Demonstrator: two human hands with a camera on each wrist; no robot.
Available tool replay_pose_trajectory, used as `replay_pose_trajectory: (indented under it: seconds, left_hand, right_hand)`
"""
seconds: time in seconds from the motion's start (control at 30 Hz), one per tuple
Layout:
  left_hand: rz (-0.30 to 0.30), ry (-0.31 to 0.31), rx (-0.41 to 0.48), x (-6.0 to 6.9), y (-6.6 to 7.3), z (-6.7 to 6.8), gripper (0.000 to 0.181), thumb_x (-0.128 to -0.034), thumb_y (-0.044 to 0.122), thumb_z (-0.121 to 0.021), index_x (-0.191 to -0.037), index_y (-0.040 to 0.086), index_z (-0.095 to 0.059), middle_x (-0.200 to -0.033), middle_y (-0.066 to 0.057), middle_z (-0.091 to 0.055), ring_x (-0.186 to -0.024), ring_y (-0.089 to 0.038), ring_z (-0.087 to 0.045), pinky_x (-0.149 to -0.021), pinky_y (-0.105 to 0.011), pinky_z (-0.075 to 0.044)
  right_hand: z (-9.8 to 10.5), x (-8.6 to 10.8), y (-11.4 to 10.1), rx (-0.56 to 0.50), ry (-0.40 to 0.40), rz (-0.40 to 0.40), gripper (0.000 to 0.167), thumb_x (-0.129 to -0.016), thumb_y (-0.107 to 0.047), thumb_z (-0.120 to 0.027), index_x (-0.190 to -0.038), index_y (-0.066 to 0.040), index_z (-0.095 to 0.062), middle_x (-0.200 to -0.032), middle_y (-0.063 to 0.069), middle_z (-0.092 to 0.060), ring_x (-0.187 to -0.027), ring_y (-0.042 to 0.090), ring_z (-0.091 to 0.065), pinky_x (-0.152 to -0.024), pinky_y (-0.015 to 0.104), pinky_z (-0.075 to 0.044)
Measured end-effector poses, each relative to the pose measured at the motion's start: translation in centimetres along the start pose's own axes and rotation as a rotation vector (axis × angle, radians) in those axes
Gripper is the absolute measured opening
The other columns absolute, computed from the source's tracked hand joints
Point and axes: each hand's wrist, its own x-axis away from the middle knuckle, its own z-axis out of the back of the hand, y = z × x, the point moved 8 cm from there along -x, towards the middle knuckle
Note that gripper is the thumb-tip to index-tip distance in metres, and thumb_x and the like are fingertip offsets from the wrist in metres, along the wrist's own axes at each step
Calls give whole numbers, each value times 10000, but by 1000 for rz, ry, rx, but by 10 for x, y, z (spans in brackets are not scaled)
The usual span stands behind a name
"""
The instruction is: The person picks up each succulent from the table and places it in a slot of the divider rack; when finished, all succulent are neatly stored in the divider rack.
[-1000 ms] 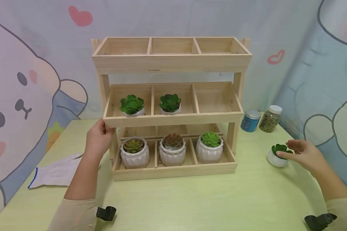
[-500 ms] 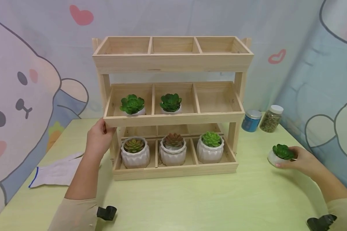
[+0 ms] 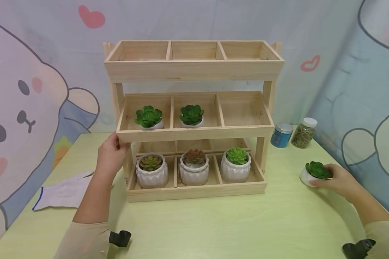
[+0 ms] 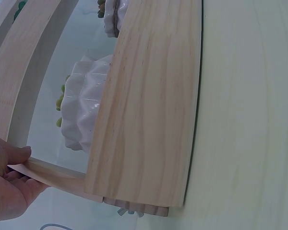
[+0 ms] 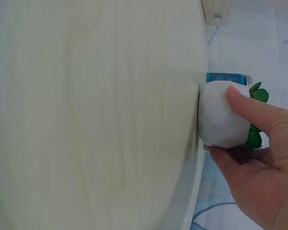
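At the right of the table, my right hand (image 3: 341,181) holds a small potted succulent (image 3: 317,169) with dark green leaves. In the right wrist view its white pot (image 5: 223,115) sits between thumb and fingers, at the tabletop. My left hand (image 3: 111,154) grips the left upright of a three-tier wooden plant stand (image 3: 194,133), just under the middle tier. The thumb and curled fingers on that upright (image 4: 57,175) show in the left wrist view. Two green succulents, one on the left (image 3: 149,117) and one in the centre (image 3: 192,116), stand in the middle tier.
Three white ribbed pots, such as the right one (image 3: 236,169), fill the bottom tier's front compartments. A blue tin (image 3: 281,135) and a jar of dried bits (image 3: 304,133) stand at the back right. A white glove (image 3: 63,192) lies left of the stand.
My right hand has closed its fingers and thumb round the potted succulent, which earlier stood beside the open hand. My left hand keeps its grip on the stand.
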Motion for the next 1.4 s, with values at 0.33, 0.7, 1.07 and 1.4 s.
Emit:
replay_pose_trajectory:
  seconds: [0.33, 0.7, 1.07, 1.4]
  left_hand:
    - [-3, 3, 3, 1, -2, 0, 403, -955, 117, -525, -1337, 6, -464, -1236, -239, -559, -1114, -402, -537, -890, -530, -462]
    - [5, 1, 3, 0, -1, 1, 414, -958, 133, -521, -1350, 16, -457, -1256, -234, -546, -1136, -403, -521, -904, -532, -452]
    - [0, -3, -4, -1, -4, -1, 396, -967, 145, -513, -1341, 23, -466, -1244, -230, -557, -1119, -396, -536, -889, -527, -463]
    - [-10, -1, 5, -1, -2, -1, 414, -967, 141, -518, -1361, 29, -452, -1275, -224, -537, -1141, -397, -521, -898, -539, -452]
  right_hand:
    - [21, 8, -34, -33, 47, 6, 847, -825, -324, -728, -1337, 192, -294, -1175, 298, -524, -847, 14, -518, -654, 235, -493]
    - [30, 25, -104, -238, -6, 112, 702, -830, -128, -723, -1324, 155, -312, -1049, -28, -569, -846, 26, -608, -694, 183, -505]
    - [34, 24, -194, -305, -59, 287, 571, -764, -7, -757, -1224, 117, -443, -1010, 13, -634, -839, 118, -654, -685, 267, -554]
    - [47, -11, -258, -287, 4, 296, 569, -740, -79, -799, -1209, 59, -509, -982, 12, -650, -828, 116, -639, -699, 221, -531]
